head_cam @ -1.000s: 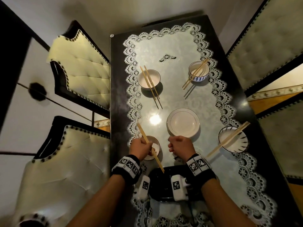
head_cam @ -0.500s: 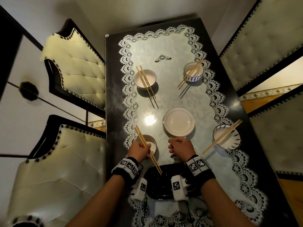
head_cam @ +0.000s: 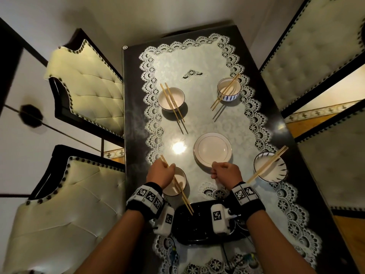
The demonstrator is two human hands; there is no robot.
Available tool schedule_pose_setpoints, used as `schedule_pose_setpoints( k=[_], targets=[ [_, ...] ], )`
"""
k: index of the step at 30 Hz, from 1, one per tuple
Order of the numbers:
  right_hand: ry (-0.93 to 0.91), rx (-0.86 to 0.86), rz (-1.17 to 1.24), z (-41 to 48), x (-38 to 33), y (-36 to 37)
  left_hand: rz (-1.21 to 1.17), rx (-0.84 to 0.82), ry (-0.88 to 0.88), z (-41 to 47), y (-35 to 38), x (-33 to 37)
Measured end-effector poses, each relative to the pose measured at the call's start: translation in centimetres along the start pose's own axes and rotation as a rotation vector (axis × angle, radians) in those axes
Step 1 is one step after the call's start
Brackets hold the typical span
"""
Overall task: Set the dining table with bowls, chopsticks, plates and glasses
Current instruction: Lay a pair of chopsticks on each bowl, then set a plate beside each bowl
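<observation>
Black wristbands (head_cam: 146, 200), white tag-marked blocks (head_cam: 242, 192), both wrists.

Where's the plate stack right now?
Head view: the plate stack sits mid-table, just beyond the right hand, left of the striped bowl.

Table (head_cam: 134, 135) layout
Plates (head_cam: 212, 149) centre; four bowls (head_cam: 171, 98) around them, chopsticks (head_cam: 172, 104) across each; tray (head_cam: 197, 224) at near edge.
</observation>
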State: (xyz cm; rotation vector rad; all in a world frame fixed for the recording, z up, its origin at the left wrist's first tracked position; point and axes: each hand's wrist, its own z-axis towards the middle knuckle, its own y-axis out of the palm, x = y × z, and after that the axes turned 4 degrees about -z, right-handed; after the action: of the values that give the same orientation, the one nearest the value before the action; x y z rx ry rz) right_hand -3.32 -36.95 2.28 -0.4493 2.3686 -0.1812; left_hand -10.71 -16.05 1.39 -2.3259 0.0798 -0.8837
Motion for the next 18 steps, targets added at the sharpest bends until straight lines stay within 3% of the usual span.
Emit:
schedule_pose_setpoints(
  k=[7, 18],
  targets=[
    [0.007, 0.098, -0.098, 3.5, -0.5, -1.6, -0.113, -0.122, 0.135, 0.3, 2.8, 5.0],
    [0.073, 0.237, -0.286, 6.2, -1.1, -1.6, 0.125, -0.169, 0.149, 3.6, 6.5, 5.8]
  ],
)
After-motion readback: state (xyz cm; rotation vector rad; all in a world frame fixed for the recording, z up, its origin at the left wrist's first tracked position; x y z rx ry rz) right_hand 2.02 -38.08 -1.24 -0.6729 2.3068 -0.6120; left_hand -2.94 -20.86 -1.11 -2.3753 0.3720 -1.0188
